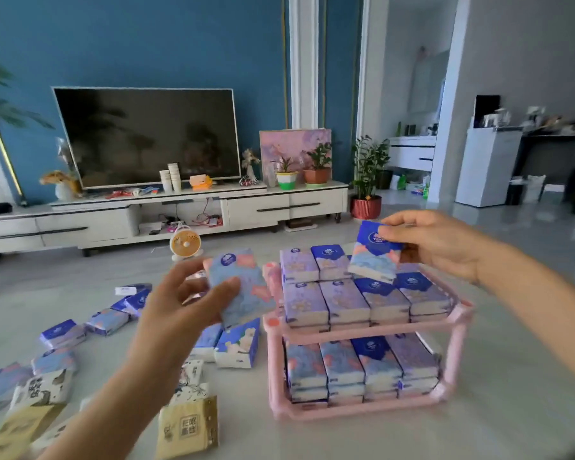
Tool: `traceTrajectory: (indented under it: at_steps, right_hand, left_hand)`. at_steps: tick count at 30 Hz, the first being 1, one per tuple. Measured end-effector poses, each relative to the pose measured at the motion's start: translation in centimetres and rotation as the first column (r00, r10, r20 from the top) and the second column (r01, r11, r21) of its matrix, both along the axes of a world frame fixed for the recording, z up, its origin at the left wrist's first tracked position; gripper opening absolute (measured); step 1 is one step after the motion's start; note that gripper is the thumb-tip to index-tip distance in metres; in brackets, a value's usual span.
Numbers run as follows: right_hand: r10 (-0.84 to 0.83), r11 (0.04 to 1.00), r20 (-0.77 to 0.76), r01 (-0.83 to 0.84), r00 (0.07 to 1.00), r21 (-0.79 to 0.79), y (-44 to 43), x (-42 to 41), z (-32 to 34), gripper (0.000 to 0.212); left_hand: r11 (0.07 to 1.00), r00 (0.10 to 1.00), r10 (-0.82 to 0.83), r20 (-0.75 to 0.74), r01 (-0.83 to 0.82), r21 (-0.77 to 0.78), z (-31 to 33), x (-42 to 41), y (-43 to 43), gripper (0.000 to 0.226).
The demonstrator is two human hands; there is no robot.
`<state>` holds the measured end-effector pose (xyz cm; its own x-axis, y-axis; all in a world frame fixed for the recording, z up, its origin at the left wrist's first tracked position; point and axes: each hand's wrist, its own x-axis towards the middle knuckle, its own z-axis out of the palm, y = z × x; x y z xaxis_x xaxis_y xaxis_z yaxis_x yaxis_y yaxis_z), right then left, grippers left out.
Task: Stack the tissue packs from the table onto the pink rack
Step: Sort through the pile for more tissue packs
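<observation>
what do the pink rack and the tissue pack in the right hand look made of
Pink rack: likely plastic, matte; tubular bars meet in moulded corner joints. Tissue pack held by the right hand: thin printed film wrapper, probably plastic; white tissue shows at its end.

Hands counted: two. My left hand (176, 313) grips one tissue pack, the left-hand pack (243, 293); my right hand (435, 244) pinches one, the right-hand pack (374, 257). Held total: two.

One pink rack (457, 346), of two tiers. Upper-tier packs (344, 302): four columns along the tier's front edge, two layers showing, with two more packs raised on top at the back left. Lower-tier packs (342, 363): four columns along the front edge; I cannot count the layers there for certain.

Loose on the table (512, 393), left of the rack: at least eight blue packs (107, 322), at least two white printed packs (44, 390), two brown packs (188, 426) by the near edge.
</observation>
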<state>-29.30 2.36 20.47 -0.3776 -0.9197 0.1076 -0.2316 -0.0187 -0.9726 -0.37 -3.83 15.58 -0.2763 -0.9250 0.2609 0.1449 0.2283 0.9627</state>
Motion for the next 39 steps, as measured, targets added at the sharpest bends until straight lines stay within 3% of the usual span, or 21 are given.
traceTrajectory:
  at_steps: [3, 5, 9, 13, 15, 19, 21, 25, 28, 31, 34, 39]
  right_hand:
    - [-0.160, 0.984, 0.077, 0.165, 0.984, -0.068, -0.3, -4.4, -0.5, 0.014]
    - [-0.229, 0.971, -0.002, 0.228, 0.973, -0.077, -0.9, -6.4, -1.1, 0.017]
    - [-0.300, 0.952, -0.071, 0.295, 0.951, -0.079, -3.1, -8.5, -2.2, 0.015]
    - [-0.292, 0.956, -0.130, 0.285, 0.947, -0.073, -5.0, -9.4, -2.9, 0.019]
    - [-0.276, 0.961, -0.186, 0.269, 0.943, -0.064, -5.7, -9.5, -3.4, 0.018]
    - [-0.273, 0.960, -0.392, 0.278, 0.879, -0.046, -6.4, -9.4, -5.0, 0.016]
    - [-0.242, 0.966, -0.457, 0.256, 0.856, -0.030, -6.2, -9.3, -5.5, 0.031]
    - [-0.156, 0.988, -0.510, 0.137, 0.846, -0.075, -5.2, -8.3, -5.3, 0.035]
    - [-0.010, 1.000, -0.646, -0.001, 0.763, -0.016, -4.7, -7.3, -4.9, 0.048]
    - [0.166, 0.985, -0.793, -0.062, 0.586, 0.161, -4.4, -5.9, -4.9, 0.064]
    - [0.215, 0.973, -0.882, -0.008, 0.419, 0.233, -4.6, -5.4, -5.6, 0.066]
    - [0.223, 0.969, -0.905, 0.019, 0.362, 0.246, -5.0, -5.4, -6.1, 0.061]
  left_hand:
    - [0.997, 0.994, -0.041, 0.099, 0.047, -0.063, 1.9, -5.6, -1.1, 0.026]
    - [0.995, 0.986, -0.058, 0.154, 0.069, -0.067, 3.0, -9.4, -2.2, 0.026]
    - [0.993, 0.959, 0.002, 0.282, 0.031, -0.113, 4.0, -16.5, -4.3, 0.010]
    - [0.993, 0.916, 0.035, 0.400, 0.013, -0.118, 3.8, -21.1, -6.0, 0.012]
    - [0.978, 0.850, 0.063, 0.523, 0.051, -0.200, 3.1, -22.2, -6.6, 0.016]
    - [0.923, 0.547, 0.225, 0.807, 0.145, -0.355, 1.5, -22.7, -7.1, 0.023]
    - [0.885, 0.437, 0.303, 0.847, 0.199, -0.420, 1.1, -22.3, -7.2, 0.038]
    - [0.833, 0.489, 0.388, 0.781, 0.176, -0.524, 1.4, -20.0, -7.4, 0.038]
    - [0.829, 0.435, 0.400, 0.807, 0.204, -0.521, 1.1, -16.9, -8.2, 0.045]
    - [0.850, 0.346, 0.318, 0.883, 0.308, -0.427, -0.3, -14.8, -8.3, 0.071]
    - [0.864, 0.418, 0.192, 0.888, 0.358, -0.355, -1.1, -14.4, -7.8, 0.080]
    - [0.830, 0.344, 0.198, 0.918, 0.439, -0.344, -1.2, -14.4, -7.7, 0.075]
